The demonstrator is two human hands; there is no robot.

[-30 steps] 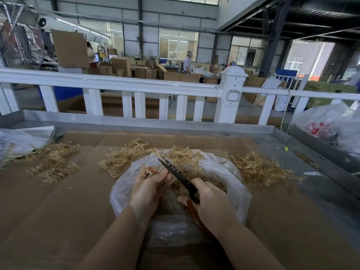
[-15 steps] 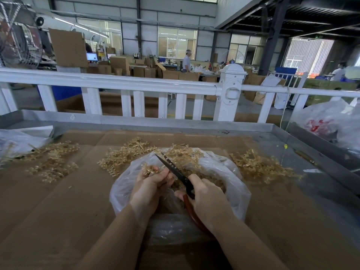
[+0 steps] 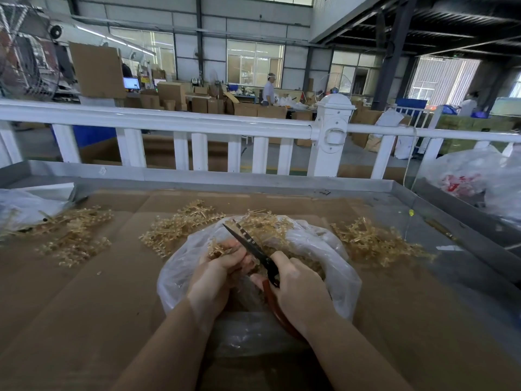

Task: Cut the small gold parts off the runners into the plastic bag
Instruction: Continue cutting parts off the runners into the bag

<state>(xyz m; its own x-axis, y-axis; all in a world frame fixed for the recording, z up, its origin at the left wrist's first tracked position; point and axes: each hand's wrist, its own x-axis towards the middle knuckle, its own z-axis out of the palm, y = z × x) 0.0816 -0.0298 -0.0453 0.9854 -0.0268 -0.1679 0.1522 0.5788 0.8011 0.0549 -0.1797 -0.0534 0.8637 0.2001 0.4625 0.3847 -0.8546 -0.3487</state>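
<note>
A clear plastic bag stands open in the middle of the cardboard-covered table, with loose gold parts inside. Over its mouth my left hand pinches a gold runner with small parts on it. My right hand grips red-handled scissors; their dark blades are slightly apart and point up and left, beside the runner. Piles of gold runners lie behind the bag, at the left and at the right.
The table has a grey metal rim with a white railing behind it. Crumpled plastic lies at the far left. White bags sit past the right edge. People and cardboard boxes are far off in the hall.
Both hands stay over the bag. The scissor blades have shifted a little and the left hand has turned the runner slightly; the view has tilted a bit.
</note>
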